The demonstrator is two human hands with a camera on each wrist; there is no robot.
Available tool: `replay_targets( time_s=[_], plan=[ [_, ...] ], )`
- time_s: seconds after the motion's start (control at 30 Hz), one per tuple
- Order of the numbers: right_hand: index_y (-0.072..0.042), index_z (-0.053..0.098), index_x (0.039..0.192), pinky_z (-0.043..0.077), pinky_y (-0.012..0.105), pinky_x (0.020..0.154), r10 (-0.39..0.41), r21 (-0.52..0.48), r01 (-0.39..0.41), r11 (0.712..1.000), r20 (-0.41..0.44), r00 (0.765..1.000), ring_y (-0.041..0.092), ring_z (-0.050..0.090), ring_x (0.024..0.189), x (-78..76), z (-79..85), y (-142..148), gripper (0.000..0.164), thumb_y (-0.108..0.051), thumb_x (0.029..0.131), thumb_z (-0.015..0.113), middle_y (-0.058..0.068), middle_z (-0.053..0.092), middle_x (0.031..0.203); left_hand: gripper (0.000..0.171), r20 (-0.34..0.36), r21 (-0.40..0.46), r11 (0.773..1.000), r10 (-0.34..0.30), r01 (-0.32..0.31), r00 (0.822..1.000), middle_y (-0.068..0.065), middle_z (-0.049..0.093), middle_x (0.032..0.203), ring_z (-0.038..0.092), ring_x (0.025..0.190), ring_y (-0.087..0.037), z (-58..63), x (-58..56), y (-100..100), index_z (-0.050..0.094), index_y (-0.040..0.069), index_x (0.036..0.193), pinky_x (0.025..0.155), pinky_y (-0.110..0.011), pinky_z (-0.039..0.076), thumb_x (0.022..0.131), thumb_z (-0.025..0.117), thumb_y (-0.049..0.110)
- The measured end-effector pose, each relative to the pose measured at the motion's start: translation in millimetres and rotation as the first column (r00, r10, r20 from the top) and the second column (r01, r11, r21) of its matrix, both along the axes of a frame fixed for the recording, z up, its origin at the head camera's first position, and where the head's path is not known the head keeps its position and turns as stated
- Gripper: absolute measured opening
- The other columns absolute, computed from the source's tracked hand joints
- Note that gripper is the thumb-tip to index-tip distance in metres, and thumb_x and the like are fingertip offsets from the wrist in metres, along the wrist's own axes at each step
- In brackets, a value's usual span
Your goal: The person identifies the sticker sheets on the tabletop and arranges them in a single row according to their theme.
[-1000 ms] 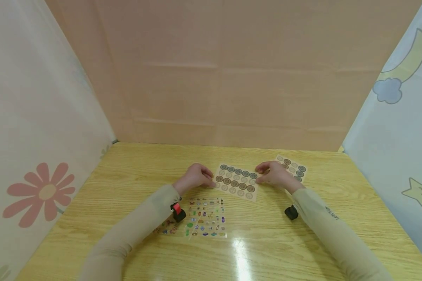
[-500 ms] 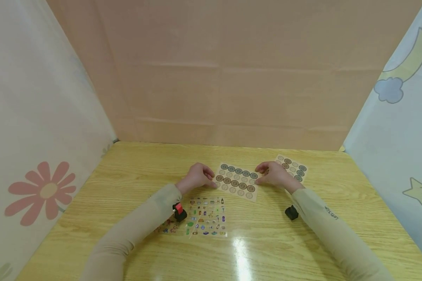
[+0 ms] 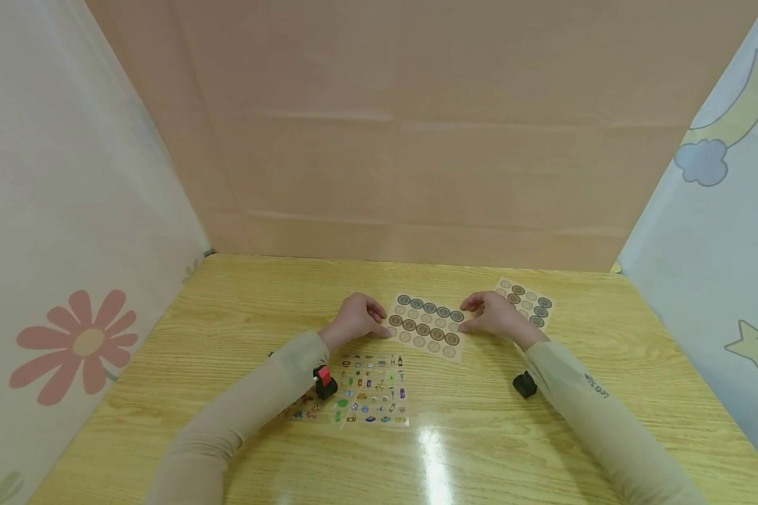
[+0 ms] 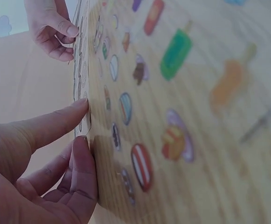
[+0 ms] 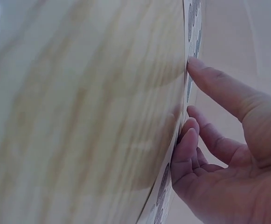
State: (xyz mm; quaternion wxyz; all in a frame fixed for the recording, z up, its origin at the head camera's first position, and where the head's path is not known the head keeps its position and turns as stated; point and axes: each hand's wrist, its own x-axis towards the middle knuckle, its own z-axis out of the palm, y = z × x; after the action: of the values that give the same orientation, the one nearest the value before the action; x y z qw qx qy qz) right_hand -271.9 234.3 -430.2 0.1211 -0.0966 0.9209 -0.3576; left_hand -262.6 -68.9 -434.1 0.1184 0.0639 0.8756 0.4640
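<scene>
A cream sheet of round stickers lies flat on the table, with dark and pale rows of circles. At its left edge is my left hand, thumb touching the sheet and fingers bent loosely beside it. My right hand is at the right edge, its thumb touching the sheet there too; its other fingers curve down toward the tabletop. Both wrist views show thumb and fingers spaced apart along the sheet's edge. A second cream sheet of round stickers lies beyond the right hand, partly covered by it.
Transparent sheets with small coloured pictures lie nearer on the wooden table, partly under the left forearm. Black wrist camera mounts hang close to the tabletop. A tan backdrop and printed side cloths enclose the table.
Both hands stay almost still at the edges of the middle sheet. My left hand has shifted very slightly to the right; the view itself drifts a little.
</scene>
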Motion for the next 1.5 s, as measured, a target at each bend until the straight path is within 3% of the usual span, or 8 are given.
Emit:
replay_targets(
  time_s=[0.23,0.53,0.77,1.1,1.5],
  plan=[
    [0.000,0.063,0.108,0.046,0.036,0.079,0.002,-0.001,-0.002,1.000,-0.013,1.000,0.024,0.052,0.089,0.9,-1.7,1,0.043,-0.019,0.075,0.083,0.011,0.060,0.103,0.024,0.022,0.002,1.000,0.028,-0.028,0.999,-0.004,0.064,0.075,0.058,0.061,-0.015,-1.5,-4.3,1,0.071,0.004,0.082,0.053,-0.025,0.053,0.066,0.089,0.009],
    [0.001,0.061,0.109,0.046,0.035,0.077,0.007,-0.019,-0.007,1.000,0.000,1.000,0.024,0.052,0.088,1.3,-2.2,1,0.045,-0.018,0.076,0.083,0.012,0.058,0.102,0.021,0.112,0.023,0.999,0.029,-0.032,0.993,-0.008,0.065,0.079,0.064,0.061,-0.016,2.3,-11.2,-1,0.073,0.002,0.081,0.056,-0.027,0.057,0.067,0.087,0.006],
    [0.000,0.057,0.108,0.046,0.034,0.073,0.012,-0.033,-0.012,0.999,0.004,1.000,0.024,0.051,0.084,1.1,-1.3,-2,0.046,-0.016,0.075,0.084,0.012,0.057,0.098,0.031,0.095,0.037,0.999,0.022,-0.026,0.995,-0.009,0.063,0.075,0.061,0.058,-0.017,-0.1,-11.1,-2,0.069,0.002,0.088,0.054,-0.028,0.056,0.064,0.089,0.007],
    [0.001,0.050,0.102,0.044,0.030,0.064,0.072,-0.132,-0.073,0.989,-0.008,0.997,0.023,0.048,0.075,-1.6,-2.0,1,0.042,-0.004,0.075,0.081,0.011,0.056,0.086,0.030,0.083,0.087,0.996,0.005,-0.012,0.997,-0.008,0.063,0.076,0.058,0.061,-0.017,-3.7,-10.9,-1,0.069,0.001,0.091,0.054,-0.027,0.055,0.067,0.087,0.003],
    [0.002,0.052,0.100,0.046,0.029,0.060,0.049,-0.185,-0.040,0.982,0.044,0.998,0.020,0.050,0.069,-0.9,-1.3,5,0.032,-0.001,0.080,0.076,0.009,0.061,0.079,0.029,0.062,0.067,0.998,0.016,-0.020,0.998,-0.006,0.062,0.078,0.055,0.065,-0.016,-5.0,-9.7,2,0.069,0.004,0.088,0.053,-0.025,0.052,0.065,0.087,0.001]
  ],
)
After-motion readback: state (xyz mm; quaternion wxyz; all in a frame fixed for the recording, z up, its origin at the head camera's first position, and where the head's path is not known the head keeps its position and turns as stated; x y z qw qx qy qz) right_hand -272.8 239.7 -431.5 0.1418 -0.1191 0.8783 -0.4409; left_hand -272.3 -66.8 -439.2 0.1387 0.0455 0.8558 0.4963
